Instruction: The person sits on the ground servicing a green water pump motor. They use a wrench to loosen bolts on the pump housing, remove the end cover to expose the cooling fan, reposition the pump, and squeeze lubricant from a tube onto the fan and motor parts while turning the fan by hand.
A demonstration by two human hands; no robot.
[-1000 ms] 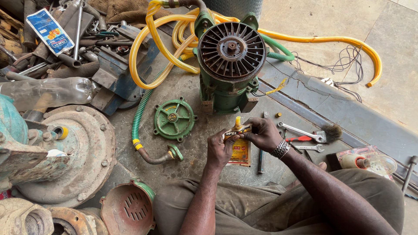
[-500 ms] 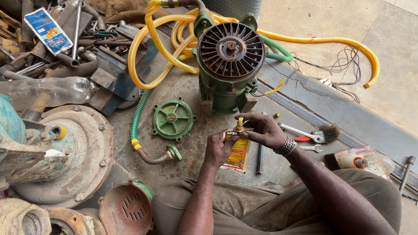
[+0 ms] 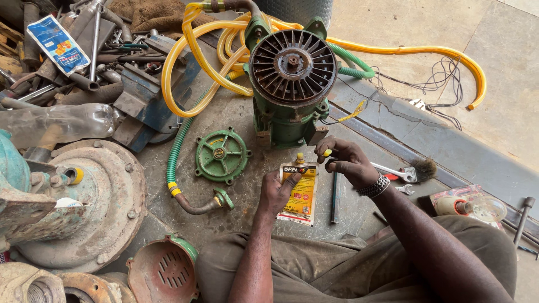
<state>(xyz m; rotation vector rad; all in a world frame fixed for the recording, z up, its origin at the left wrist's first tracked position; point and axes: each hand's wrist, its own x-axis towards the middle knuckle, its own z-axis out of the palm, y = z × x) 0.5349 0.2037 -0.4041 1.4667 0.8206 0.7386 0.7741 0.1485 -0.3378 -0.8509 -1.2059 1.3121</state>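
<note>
L grip clamps yellow glue sachet; R grip above nozzle, pinching maybe its cap.

The floor was stained, dusty concrete, darkened with grime. A raised concrete curb ran diagonally across its right side. Beyond the curb lay paler, sandy-coloured paving toward the far right corner. Even daylight fell across everything, casting only soft shadows.
</note>
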